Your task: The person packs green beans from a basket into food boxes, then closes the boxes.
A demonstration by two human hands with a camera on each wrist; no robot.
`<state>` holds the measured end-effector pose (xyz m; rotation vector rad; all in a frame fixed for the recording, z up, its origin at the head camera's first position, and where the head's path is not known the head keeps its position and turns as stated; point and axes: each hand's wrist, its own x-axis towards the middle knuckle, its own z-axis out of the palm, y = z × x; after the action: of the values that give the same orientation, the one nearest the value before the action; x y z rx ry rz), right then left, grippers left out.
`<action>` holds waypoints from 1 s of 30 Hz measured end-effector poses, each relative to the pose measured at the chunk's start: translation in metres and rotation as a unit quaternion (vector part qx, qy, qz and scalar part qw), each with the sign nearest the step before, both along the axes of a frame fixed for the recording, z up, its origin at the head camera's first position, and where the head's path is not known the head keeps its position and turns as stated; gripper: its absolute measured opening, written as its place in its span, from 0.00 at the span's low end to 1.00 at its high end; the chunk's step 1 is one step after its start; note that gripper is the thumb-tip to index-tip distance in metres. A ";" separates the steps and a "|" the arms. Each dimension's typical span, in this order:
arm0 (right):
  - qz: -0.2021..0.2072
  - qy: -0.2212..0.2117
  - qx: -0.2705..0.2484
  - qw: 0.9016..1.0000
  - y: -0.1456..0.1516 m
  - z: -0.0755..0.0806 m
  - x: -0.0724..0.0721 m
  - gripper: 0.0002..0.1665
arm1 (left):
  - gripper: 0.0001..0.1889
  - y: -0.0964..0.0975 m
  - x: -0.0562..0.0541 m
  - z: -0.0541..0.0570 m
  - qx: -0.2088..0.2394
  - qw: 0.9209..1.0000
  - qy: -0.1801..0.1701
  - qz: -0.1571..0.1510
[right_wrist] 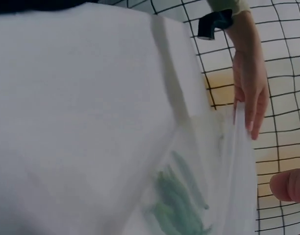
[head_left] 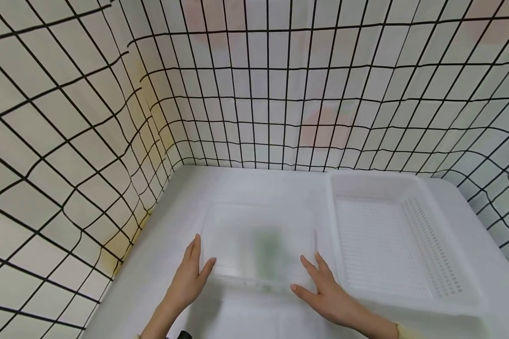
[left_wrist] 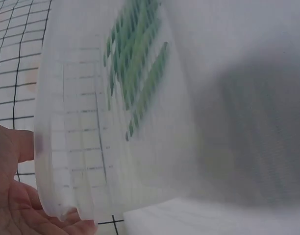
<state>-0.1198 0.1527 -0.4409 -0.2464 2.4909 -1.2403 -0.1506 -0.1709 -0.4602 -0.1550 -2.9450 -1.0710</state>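
Observation:
A translucent lidded plastic box (head_left: 233,235) stands between the two hands in the head view, with blurred green contents. Through its wall, the left wrist view shows several long green pods (left_wrist: 135,54) and a printed scale (left_wrist: 98,127). My left hand (head_left: 186,278) holds the box's near left corner, its thumb and fingers on either side of the edge (left_wrist: 42,147). At the right end, my right hand (head_left: 324,292) has its fingers spread and fairly straight. Only the right thumb (right_wrist: 289,185) shows in the right wrist view, apart from the box; its other fingers are hidden there.
A white perforated basket (head_left: 441,245) stands to the right of the box on the white table (head_left: 254,181). Black wire mesh (head_left: 267,99) borders the table at the back, left and right, with pale cloth behind it.

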 end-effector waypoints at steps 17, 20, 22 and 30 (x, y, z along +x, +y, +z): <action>0.019 0.026 -0.042 0.999 -0.003 -0.020 0.012 0.49 | 0.42 -0.005 0.018 -0.009 0.000 0.999 -0.052 0.012; 0.015 0.076 -0.051 0.996 -0.003 -0.026 0.012 0.42 | 0.41 -0.008 0.018 -0.010 0.012 0.999 -0.043 0.012; -0.008 0.124 -0.049 0.991 -0.004 -0.030 0.011 0.36 | 0.42 -0.010 0.016 -0.011 0.021 0.999 -0.034 0.008; -0.081 0.236 -0.072 0.966 -0.002 -0.040 0.005 0.28 | 0.44 -0.010 0.007 -0.016 0.048 0.998 -0.038 0.003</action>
<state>-0.1153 0.1506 -0.4813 -0.4257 2.8674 -1.5873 -0.1434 -0.1810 -0.4758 -0.1078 -2.9495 -1.2417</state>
